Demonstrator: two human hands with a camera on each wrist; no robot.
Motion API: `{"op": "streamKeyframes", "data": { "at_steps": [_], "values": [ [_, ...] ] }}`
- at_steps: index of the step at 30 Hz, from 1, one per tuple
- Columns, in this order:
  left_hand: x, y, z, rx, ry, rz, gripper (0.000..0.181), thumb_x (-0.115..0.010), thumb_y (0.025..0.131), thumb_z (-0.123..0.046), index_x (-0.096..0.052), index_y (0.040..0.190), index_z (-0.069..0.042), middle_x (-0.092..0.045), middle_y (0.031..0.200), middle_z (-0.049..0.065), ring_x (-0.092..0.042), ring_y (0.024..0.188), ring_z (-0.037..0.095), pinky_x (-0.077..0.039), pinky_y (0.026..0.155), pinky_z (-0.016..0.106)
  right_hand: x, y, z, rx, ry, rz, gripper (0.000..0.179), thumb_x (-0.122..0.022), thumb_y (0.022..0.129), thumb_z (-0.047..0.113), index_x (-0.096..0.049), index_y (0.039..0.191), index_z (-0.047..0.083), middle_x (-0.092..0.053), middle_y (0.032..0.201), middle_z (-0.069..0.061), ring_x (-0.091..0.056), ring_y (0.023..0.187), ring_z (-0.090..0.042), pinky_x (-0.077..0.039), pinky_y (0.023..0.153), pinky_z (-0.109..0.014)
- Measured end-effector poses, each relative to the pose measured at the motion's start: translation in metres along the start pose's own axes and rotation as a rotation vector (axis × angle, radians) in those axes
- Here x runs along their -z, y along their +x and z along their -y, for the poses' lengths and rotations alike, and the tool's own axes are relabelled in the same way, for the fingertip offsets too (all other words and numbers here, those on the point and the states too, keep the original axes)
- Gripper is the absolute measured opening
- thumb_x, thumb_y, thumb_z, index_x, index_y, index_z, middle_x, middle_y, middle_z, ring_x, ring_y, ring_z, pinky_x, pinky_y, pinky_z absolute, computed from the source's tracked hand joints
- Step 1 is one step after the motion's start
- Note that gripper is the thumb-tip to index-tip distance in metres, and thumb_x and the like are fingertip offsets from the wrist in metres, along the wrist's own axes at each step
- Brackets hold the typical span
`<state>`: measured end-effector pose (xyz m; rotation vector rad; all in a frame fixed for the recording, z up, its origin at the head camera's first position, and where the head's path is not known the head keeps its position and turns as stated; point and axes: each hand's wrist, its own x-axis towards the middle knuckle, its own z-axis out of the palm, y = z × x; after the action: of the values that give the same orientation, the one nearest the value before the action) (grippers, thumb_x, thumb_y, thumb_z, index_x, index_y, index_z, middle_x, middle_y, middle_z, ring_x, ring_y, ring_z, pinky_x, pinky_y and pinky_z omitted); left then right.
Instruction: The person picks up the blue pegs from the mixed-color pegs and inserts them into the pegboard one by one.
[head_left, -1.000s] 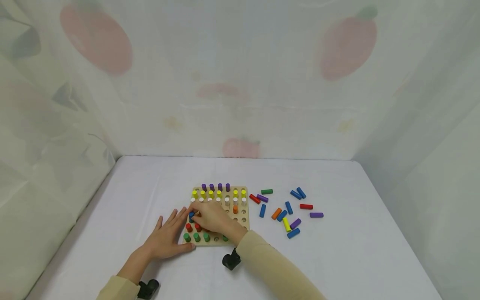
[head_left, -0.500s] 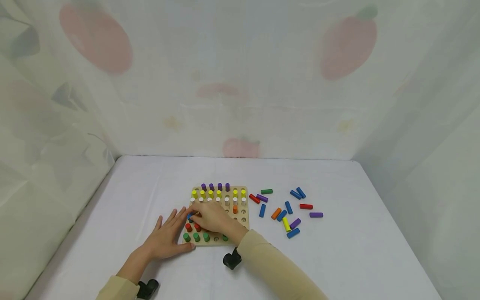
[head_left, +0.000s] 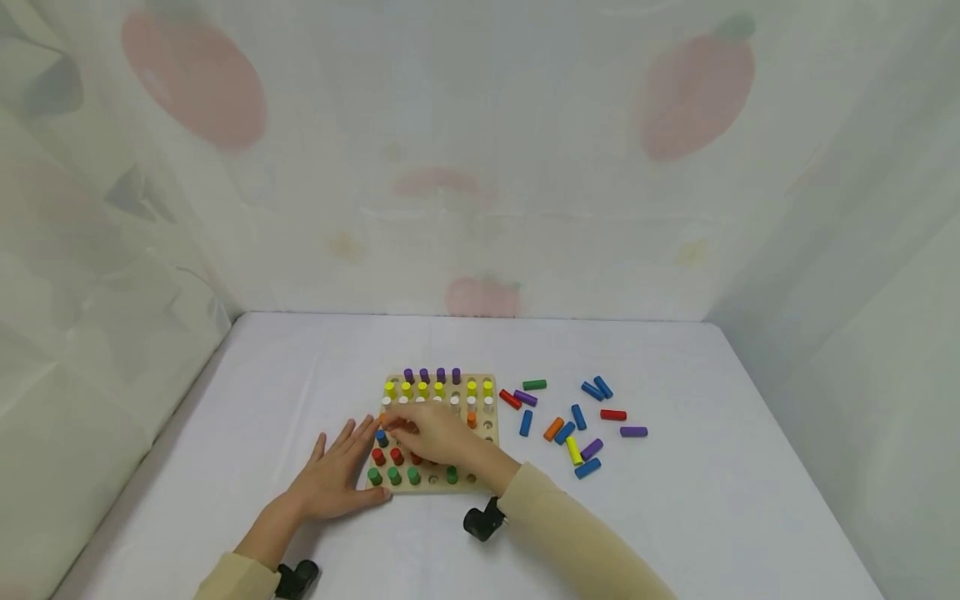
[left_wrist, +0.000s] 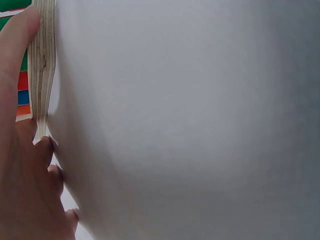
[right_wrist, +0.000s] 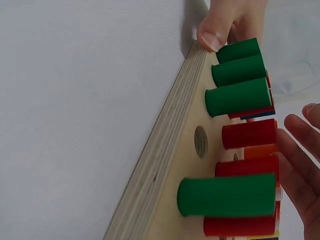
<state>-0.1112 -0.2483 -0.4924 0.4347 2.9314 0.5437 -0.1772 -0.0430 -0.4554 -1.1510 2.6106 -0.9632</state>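
Observation:
A wooden pegboard (head_left: 442, 489) holds rows of upright coloured pegs. My left hand (head_left: 330, 479) rests along its left side with fingers spread straight. In the right wrist view, the left thumb (right_wrist: 212, 35) touches the board's corner by a green peg (right_wrist: 237, 97). My right hand (head_left: 431, 433) hovers over the board, its fingers (right_wrist: 297, 150) loosely extended and holding nothing. A blue peg (head_left: 382, 439) stands in the left column just below the right fingertips, in front of an orange one (head_left: 383, 418). Part of the middle rows is hidden under the right hand.
Loose pegs lie scattered right of the board, among them a green peg (head_left: 534, 385), a yellow peg (head_left: 573, 451) and several blue ones. The white table (head_left: 675, 500) is bounded by a curtain (head_left: 570, 250) behind.
The right hand has let go of the blue peg, which now stands in the board, and has drawn slightly right. The left hand stays put.

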Motion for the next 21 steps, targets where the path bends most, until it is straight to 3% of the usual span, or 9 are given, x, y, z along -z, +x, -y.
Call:
{"op": "streamKeyframes", "data": {
  "at_steps": [4, 11, 17, 21],
  "values": [
    [-0.003, 0.001, 0.002, 0.001, -0.015, -0.01, 0.104, -0.063, 0.067, -0.069, -0.021, 0.148, -0.018, -0.023, 0.153, 0.007, -0.016, 0.139, 0.038, -0.005, 0.103, 0.069, 0.006, -0.009, -0.002, 0.026, 0.026, -0.014, 0.02, -0.057, 0.092, 0.023, -0.063, 0.11, 0.02, -0.065, 0.101, 0.012, -0.052, 0.072, 0.004, -0.045, 0.066, -0.006],
    [-0.004, 0.002, 0.004, 0.006, 0.003, -0.011, 0.106, -0.062, 0.067, -0.071, -0.021, 0.148, -0.016, -0.022, 0.153, 0.007, -0.016, 0.139, 0.037, -0.005, 0.104, 0.068, 0.016, -0.026, -0.009, 0.039, 0.086, -0.042, 0.023, -0.057, 0.092, 0.022, -0.063, 0.113, 0.018, -0.064, 0.109, 0.011, -0.056, 0.095, 0.004, -0.05, 0.082, -0.016],
    [-0.003, 0.0, 0.001, 0.01, 0.023, -0.005, 0.106, -0.06, 0.067, -0.072, -0.021, 0.148, -0.017, -0.022, 0.153, 0.007, -0.017, 0.139, 0.037, -0.007, 0.104, 0.068, 0.026, -0.039, -0.018, 0.026, 0.077, -0.061, 0.024, -0.057, 0.092, 0.023, -0.062, 0.115, 0.021, -0.063, 0.109, 0.012, -0.056, 0.099, 0.002, -0.05, 0.081, -0.017],
    [-0.004, 0.001, 0.001, 0.001, 0.021, -0.016, 0.105, -0.061, 0.067, -0.071, -0.021, 0.148, -0.018, -0.023, 0.152, 0.008, -0.018, 0.138, 0.038, -0.007, 0.104, 0.068, 0.035, -0.046, -0.025, 0.063, 0.073, -0.106, 0.023, -0.058, 0.091, 0.02, -0.063, 0.113, 0.016, -0.064, 0.107, 0.007, -0.059, 0.097, -0.005, -0.053, 0.079, -0.022]
  ]
}}
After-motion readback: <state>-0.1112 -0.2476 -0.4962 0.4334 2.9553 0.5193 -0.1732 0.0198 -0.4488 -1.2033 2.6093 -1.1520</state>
